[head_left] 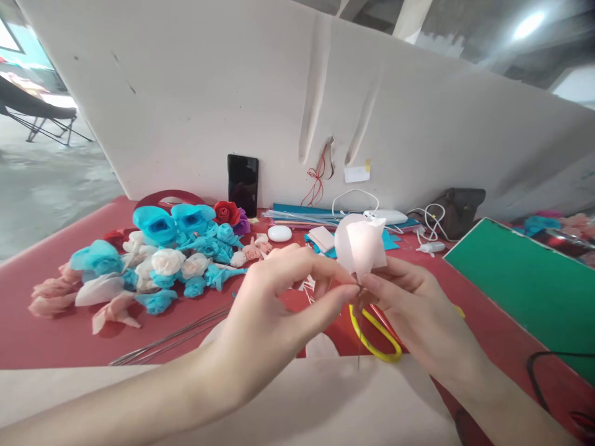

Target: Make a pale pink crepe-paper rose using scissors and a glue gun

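Observation:
A pale pink paper flower (360, 243) on a thin wire stem is held upright between my two hands. My left hand (292, 285) pinches the base of the flower from the left, thumb and forefinger together. From the right, my right hand (409, 291) closes its thumb and fingers on the same base, partly behind the petals. The stem hangs below the fingers. Directly beneath it, yellow-handled scissors (393, 355) lie on the red table (28, 347), partly covered by my right hand. A cut paper petal (322, 347) lies near the scissors.
Blue, white and pink paper flowers (167, 263) are heaped on the left. Several thin wires (171, 337) lie before them. A phone (243, 184) leans on the white wall, with a white case (279, 233) nearby. A green board (525, 297) stands right; pale paper (297, 402) covers the front.

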### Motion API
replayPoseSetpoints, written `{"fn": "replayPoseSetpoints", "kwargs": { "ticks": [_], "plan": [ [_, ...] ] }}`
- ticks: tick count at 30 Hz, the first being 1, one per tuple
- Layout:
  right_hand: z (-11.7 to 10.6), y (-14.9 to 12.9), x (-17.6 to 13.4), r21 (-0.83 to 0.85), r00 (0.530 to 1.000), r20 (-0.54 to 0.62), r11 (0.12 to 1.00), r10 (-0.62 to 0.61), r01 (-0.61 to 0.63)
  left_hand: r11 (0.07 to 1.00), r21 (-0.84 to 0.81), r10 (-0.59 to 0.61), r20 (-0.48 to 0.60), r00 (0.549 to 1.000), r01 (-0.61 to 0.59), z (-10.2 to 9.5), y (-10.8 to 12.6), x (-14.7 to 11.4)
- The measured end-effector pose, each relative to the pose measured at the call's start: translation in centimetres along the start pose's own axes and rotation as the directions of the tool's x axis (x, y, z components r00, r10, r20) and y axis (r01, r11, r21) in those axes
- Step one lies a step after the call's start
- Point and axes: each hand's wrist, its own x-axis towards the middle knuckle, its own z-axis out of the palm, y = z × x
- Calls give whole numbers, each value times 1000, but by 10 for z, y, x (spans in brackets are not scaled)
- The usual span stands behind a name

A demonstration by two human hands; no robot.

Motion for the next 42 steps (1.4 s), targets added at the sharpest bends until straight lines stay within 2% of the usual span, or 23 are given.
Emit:
{"fn": "replayPoseSetpoints", "kwargs": {
  "ticks": [7, 11, 14, 17, 19, 24, 28, 31, 34, 37, 42],
  "plan": [
    [2, 5, -5, -38, 999, -38, 999, -38, 36, 991, 131, -13, 72, 997, 4, 3, 2, 1],
    [5, 4, -6, -118, 996, -56, 991, -74, 67, 989, 148, 9, 89, 996, -22, 2, 0, 0],
    [6, 3, -5, -169, 994, -71, 983, -88, 75, 969, 210, 116, 81, 990, -131, 1, -4, -1],
    [5, 2, -4, -132, 998, -37, 990, -55, 50, 907, 320, 251, 113, 961, -274, 0, -8, 0],
    [3, 2, -3, -99, 999, -26, 995, -27, 25, 874, 365, 281, 155, 947, -319, -2, -9, 0],
    [-1, -3, 2, 18, 995, -82, 998, 57, -56, 891, 339, 238, 217, 947, -301, -5, -10, 2],
    [-2, -5, 6, 193, 991, 12, 973, 131, -131, 868, 451, 112, 226, 968, -206, -4, -20, 7],
    [-4, -2, 9, 274, 982, 70, 943, 175, -188, 840, 501, 97, 238, 966, -208, -1, -35, 10],
    [-5, 3, 10, 297, 975, 86, 929, 203, -220, 825, 515, 153, 191, 970, -232, 0, -45, 12],
    [-3, 7, 10, 304, 970, 98, 921, 222, -241, 811, 512, 256, 122, 959, -282, -2, -45, 12],
    [5, 10, 6, 292, 966, 102, 921, 237, -257, 675, 540, 501, 166, 850, -503, -4, -30, 11]
  ]
}}
